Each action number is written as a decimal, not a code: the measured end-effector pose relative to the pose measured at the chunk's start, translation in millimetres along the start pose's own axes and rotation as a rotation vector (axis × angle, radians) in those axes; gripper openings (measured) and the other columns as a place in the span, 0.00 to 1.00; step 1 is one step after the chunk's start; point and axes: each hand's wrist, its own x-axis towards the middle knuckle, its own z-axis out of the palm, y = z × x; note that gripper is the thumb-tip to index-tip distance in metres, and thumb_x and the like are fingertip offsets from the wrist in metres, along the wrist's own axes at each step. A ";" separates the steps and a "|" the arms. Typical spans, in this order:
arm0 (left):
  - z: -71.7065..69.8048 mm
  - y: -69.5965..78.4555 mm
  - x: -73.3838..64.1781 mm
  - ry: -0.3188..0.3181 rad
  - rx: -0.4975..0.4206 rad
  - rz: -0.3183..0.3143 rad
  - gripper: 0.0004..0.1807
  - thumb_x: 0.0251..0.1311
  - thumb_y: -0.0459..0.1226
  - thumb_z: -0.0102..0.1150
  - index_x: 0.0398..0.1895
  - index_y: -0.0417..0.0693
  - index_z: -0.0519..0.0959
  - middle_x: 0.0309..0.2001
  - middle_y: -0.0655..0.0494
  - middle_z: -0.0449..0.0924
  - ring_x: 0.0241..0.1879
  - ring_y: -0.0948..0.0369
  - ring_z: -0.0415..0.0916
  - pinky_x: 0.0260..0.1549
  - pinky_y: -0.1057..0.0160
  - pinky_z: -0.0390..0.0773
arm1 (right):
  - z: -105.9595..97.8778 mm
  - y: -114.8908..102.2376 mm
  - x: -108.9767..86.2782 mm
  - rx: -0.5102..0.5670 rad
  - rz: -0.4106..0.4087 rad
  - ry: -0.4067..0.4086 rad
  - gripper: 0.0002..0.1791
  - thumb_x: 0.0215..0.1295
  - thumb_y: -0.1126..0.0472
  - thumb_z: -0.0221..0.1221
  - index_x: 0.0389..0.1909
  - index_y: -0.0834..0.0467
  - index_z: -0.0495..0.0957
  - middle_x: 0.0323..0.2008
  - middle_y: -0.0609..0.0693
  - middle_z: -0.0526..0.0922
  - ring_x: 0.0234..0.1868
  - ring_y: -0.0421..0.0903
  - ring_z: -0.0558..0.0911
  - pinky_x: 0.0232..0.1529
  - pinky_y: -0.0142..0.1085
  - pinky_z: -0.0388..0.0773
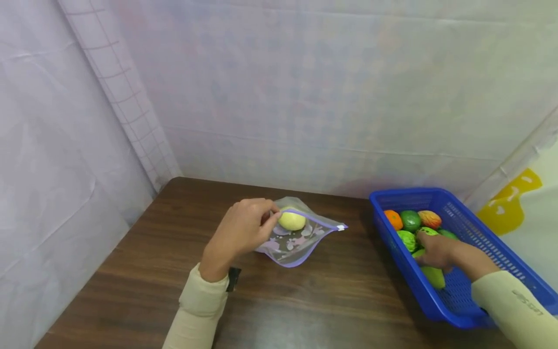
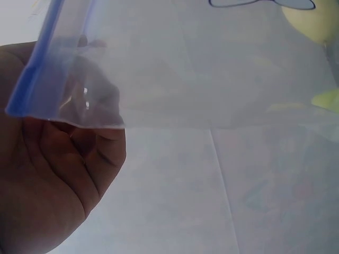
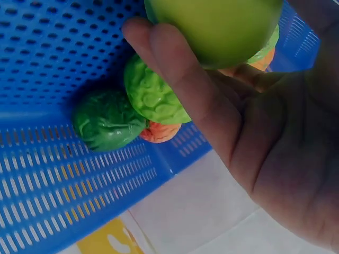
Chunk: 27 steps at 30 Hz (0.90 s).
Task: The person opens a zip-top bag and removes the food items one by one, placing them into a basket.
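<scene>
My left hand (image 1: 244, 225) pinches the left edge of a clear zip bag (image 1: 301, 242) with a purple seal and printed shapes. The bag's mouth stands apart, and a pale yellow round fruit (image 1: 292, 221) lies in it. In the left wrist view the clear film and zip strip (image 2: 32, 79) cross in front of the fingers. My right hand (image 1: 442, 252) reaches into a blue basket (image 1: 488, 247). Its thumb and fingers grip a smooth, mango-shaped green fruit (image 3: 217, 29), partly hidden by the hand in the head view.
Beside the right hand in the basket lie an orange (image 1: 393, 220), a dark green fruit (image 1: 410, 220), a red-yellow fruit (image 1: 429, 219) and bumpy green fruits (image 1: 407, 240). The basket stands on the right of the brown wooden table (image 1: 144, 271). White sheets (image 1: 305, 97) hang behind it.
</scene>
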 end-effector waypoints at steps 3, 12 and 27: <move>-0.1 0.6 -0.5 -0.002 -0.001 -0.003 0.06 0.67 0.38 0.61 0.37 0.47 0.86 0.22 0.63 0.72 0.19 0.69 0.64 0.17 0.71 0.63 | 0.9 2.8 0.8 0.025 0.015 -0.007 0.25 0.65 0.59 0.63 0.52 0.69 0.63 0.37 0.65 0.75 0.26 0.50 0.81 0.20 0.42 0.81; -3.7 2.0 -0.2 -0.003 0.006 -0.006 0.06 0.67 0.38 0.62 0.37 0.46 0.86 0.22 0.63 0.72 0.20 0.68 0.64 0.17 0.71 0.63 | 1.0 4.6 -3.1 -0.013 -0.012 0.030 0.40 0.66 0.50 0.64 0.62 0.77 0.59 0.44 0.77 0.75 0.28 0.49 0.82 0.20 0.41 0.82; -4.1 2.7 -1.8 -0.002 0.005 -0.010 0.06 0.67 0.37 0.62 0.37 0.46 0.86 0.22 0.62 0.72 0.19 0.69 0.64 0.17 0.71 0.63 | -5.8 -4.0 -13.7 -0.249 -0.110 0.170 0.30 0.61 0.47 0.67 0.51 0.68 0.74 0.36 0.61 0.84 0.36 0.56 0.82 0.41 0.54 0.79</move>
